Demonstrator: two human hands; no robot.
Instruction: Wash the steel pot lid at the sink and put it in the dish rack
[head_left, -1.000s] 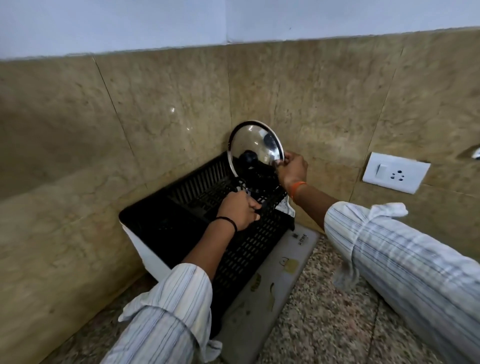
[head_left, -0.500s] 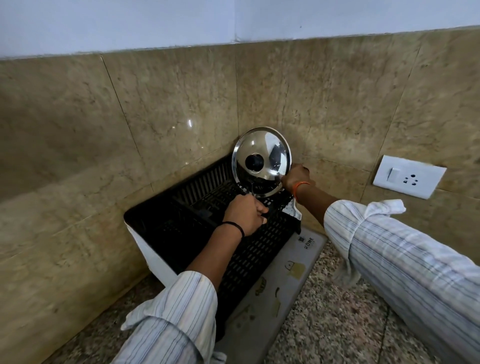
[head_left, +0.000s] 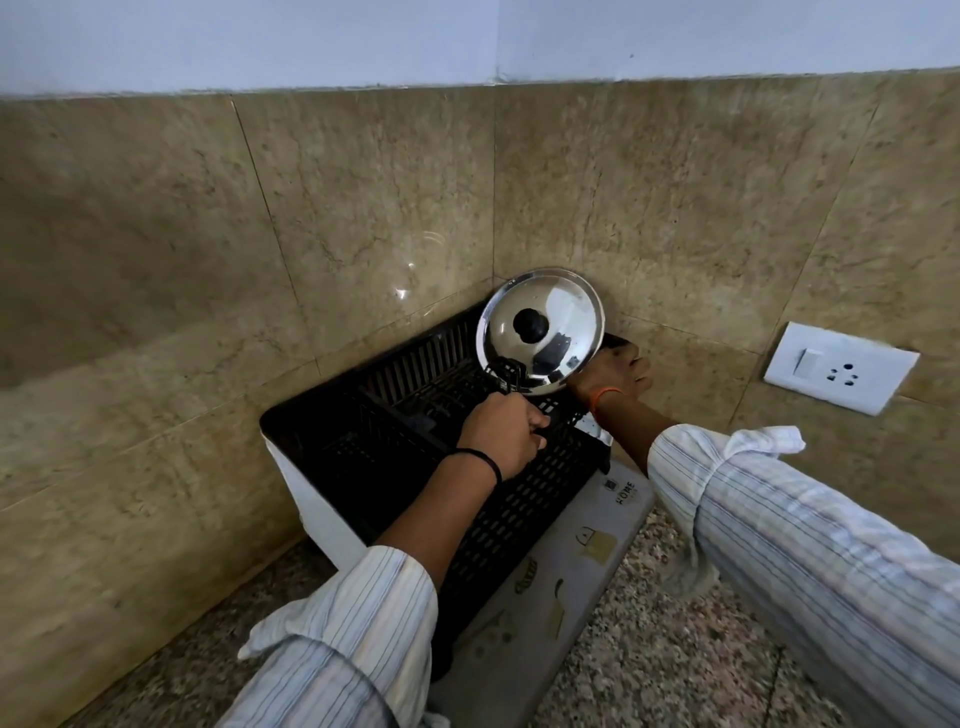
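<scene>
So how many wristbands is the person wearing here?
2: a black band on the left wrist, above the dish rack, and an orange band on the right wrist, beside the steel lid.

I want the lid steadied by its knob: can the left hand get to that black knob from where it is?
Probably yes. The black knob faces outward on the lid, uncovered, and the left hand sits just below it, though its grip seems closed on a dark utensil.
</scene>
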